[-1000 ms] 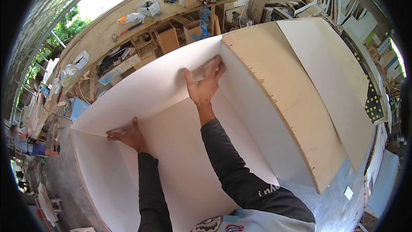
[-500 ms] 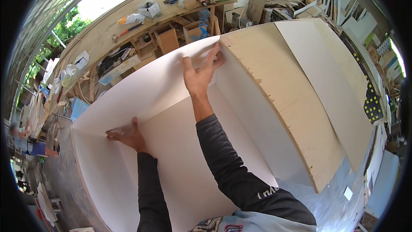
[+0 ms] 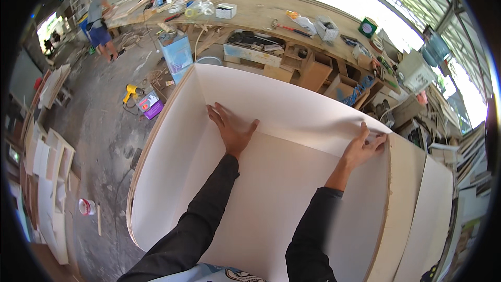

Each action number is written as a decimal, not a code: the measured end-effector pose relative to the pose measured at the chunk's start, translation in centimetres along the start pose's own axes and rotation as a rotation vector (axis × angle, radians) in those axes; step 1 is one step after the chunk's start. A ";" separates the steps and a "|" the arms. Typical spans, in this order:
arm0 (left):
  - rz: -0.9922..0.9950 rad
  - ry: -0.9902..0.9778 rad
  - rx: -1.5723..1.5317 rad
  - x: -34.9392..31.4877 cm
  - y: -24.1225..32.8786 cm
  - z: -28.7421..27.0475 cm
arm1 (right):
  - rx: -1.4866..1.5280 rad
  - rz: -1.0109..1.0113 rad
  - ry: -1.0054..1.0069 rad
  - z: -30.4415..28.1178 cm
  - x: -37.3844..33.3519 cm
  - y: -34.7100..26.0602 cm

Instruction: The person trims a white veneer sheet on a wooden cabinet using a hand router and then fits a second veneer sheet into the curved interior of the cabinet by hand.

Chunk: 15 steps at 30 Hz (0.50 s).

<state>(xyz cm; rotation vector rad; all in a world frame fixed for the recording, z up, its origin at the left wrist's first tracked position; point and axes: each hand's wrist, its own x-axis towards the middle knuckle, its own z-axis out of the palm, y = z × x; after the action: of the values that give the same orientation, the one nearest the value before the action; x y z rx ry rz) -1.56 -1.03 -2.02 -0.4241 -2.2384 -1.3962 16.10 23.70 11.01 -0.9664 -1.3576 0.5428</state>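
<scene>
- The left hand (image 3: 232, 133) is spread wide, its fingers pointing up toward the far left corner and its thumb out to the right; it is closed around nothing and appears to lie flat against the far panel (image 3: 292, 102).
- The right hand (image 3: 360, 150) is spread too, thumb and fingers apart, set at the far right corner; one tip reaches near the far panel's upper edge, the others meet the right panel (image 3: 365, 193). It clasps nothing visible; how hard either hand presses, I cannot tell.
- The white-lined box (image 3: 266, 198) sits right in front of the person, open side up, with both forearms reaching in.
- Its left panel (image 3: 169, 156) shows a bare wooden edge that curves down to a rounded near corner; the far panel's edge runs from corner to corner, just in front of the table (image 3: 250, 8).
- Right of the box, touching or just beside its edge, lie a pale plywood sheet (image 3: 407, 162) and a white sheet (image 3: 433, 203).
- Left of the box runs a broad stretch of grey floor (image 3: 104, 141), with a yellow heat gun (image 3: 133, 92) near the box, and a white bucket (image 3: 87, 207) and a wooden stick (image 3: 99, 220) farther out.
</scene>
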 end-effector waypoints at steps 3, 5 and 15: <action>0.012 0.038 0.003 -0.2 -0.6 -0.4 | -0.059 -0.093 0.069 1.1 -0.1 0.9; -0.010 0.050 -0.038 -0.6 0.0 -0.1 | -0.118 -0.003 0.080 1.6 0.5 0.6; -0.080 -0.009 0.033 -1.1 -0.6 0.7 | -0.380 -0.001 -0.042 0.6 0.9 -0.8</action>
<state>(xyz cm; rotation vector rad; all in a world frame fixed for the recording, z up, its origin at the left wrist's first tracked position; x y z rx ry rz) -1.10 -0.65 -3.36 -0.3330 -2.3052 -1.3972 15.53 24.17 12.14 -1.2656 -1.5313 0.3088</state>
